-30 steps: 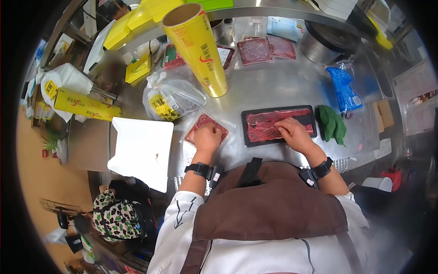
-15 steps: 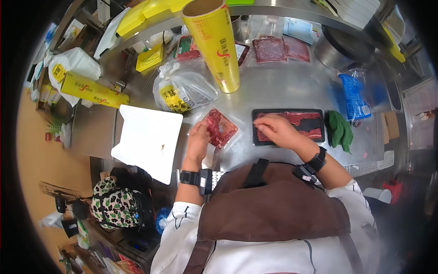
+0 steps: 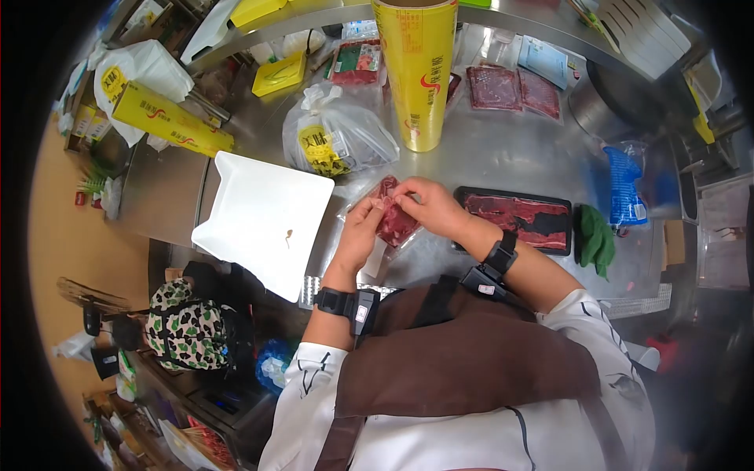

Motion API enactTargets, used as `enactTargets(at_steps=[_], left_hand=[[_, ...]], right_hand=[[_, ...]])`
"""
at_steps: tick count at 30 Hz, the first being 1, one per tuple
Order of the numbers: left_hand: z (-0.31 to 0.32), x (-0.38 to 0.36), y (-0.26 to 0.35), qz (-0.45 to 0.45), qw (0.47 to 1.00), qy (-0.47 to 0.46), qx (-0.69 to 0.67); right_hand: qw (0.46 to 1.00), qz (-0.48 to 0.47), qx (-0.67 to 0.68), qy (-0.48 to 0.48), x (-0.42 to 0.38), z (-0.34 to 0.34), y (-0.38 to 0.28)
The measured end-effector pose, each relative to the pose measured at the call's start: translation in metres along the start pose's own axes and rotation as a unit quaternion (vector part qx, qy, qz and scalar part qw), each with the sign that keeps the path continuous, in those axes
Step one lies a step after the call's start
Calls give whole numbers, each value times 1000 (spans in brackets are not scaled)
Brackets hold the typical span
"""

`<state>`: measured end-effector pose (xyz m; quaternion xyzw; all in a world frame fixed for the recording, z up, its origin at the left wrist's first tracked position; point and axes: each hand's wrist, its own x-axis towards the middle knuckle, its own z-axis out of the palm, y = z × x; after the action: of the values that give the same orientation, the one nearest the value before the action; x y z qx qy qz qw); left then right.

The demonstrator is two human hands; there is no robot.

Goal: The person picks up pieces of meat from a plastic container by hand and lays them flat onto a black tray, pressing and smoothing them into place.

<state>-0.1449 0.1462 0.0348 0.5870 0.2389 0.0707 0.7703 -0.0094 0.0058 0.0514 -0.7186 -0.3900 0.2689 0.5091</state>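
A clear plastic pack of raw red meat lies on the steel table in front of me. My left hand pinches at the meat's left side, thumb and fingers together. Right beside it, my right hand reaches over the pack, its fingertips closed on the meat near the left ones. The fingers partly hide what they grip. Just right of the pack sits a black tray holding flat slices of red meat. A white tray with a small brown scrap stands left of my left hand.
A yellow cling film roll stands upright behind the pack, near a tied plastic bag. Sealed meat packs lie at the back. A green cloth and a blue packet are at right. A person in a camouflage top is at lower left.
My right hand has moved left from the black tray to the meat pack and now meets my left hand there. The view has shifted slightly.
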Motion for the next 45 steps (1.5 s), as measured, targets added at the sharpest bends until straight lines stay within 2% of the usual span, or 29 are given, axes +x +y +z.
enactTargets(at_steps=[1,3,6,9,12,15,16,18,21,22,25,28,30,33,37,39,42,45], left_hand=[[-2,0,1,7,999,3,40],[-7,0,2,23,992,8,122],[-13,4,3,-35,994,25,102],[-16,7,4,-30,997,27,-70],[6,3,14,19,999,32,-19],[4,5,7,38,998,-46,13],[1,7,7,19,999,-41,21],[-4,9,10,-18,999,-32,38],[6,1,21,37,998,-53,7],[9,0,23,33,998,-57,21],[13,0,28,26,996,-58,65],[11,3,28,39,994,-46,87],[4,4,24,60,994,-43,78],[-3,6,20,67,995,38,59],[-16,10,9,62,997,29,-40],[-10,7,14,52,992,32,-111],[4,-4,27,65,997,23,-35],[11,-6,25,74,991,21,108]], right_hand=[[999,31,19,-8,1,0,-1],[998,27,59,4,4,2,4],[989,28,140,27,4,4,3],[976,62,206,39,6,3,-4],[970,73,225,56,8,6,-2],[960,93,260,49,8,6,-1],[954,104,277,42,8,5,-4],[961,122,244,51,6,-3,-18],[956,101,268,62,10,-2,-13],[951,85,289,65,12,0,-10],[960,122,250,39,10,0,-25],[965,55,253,38,14,-4,-27],[968,46,243,41,15,-7,-26],[962,51,266,28,14,-8,-28],[964,76,255,27,11,-8,-44],[966,44,251,33,15,-2,-34],[967,25,251,38,16,1,-26],[967,25,246,57,15,0,-32]])
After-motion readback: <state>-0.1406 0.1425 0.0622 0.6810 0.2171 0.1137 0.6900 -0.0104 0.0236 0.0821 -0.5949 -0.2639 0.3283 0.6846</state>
